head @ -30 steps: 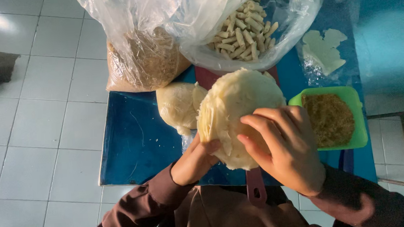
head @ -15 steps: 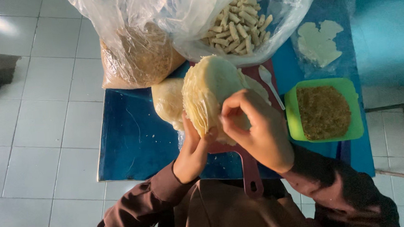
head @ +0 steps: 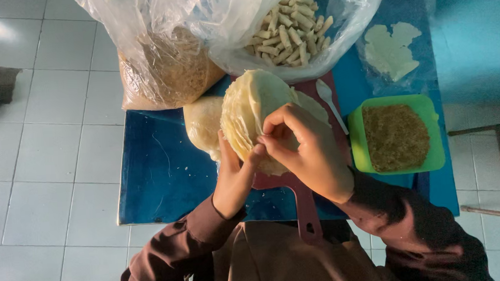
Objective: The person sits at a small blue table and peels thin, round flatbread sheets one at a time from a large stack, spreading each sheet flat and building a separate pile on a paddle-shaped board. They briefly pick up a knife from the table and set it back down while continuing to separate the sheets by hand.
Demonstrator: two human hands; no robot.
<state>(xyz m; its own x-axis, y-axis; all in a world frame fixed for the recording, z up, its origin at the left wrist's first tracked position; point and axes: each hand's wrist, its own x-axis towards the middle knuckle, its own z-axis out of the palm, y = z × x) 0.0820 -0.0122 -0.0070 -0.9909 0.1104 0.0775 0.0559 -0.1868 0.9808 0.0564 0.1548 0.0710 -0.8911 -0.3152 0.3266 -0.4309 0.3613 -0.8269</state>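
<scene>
Pale, paper-thin wrapper sheets [head: 248, 114] sit stacked and upright between my hands above the maroon cutting board [head: 304, 204]. I judge the peeling barely started: no sheet lies loose yet. My left hand [head: 233, 180] props the stack from below, thumb on its edge; my right hand [head: 306, 148] pinches the top sheet.

A blue table [head: 158, 170] carries plastic bags [head: 162, 64], a green tray [head: 359, 150] and a cutting board [head: 304, 204].
</scene>
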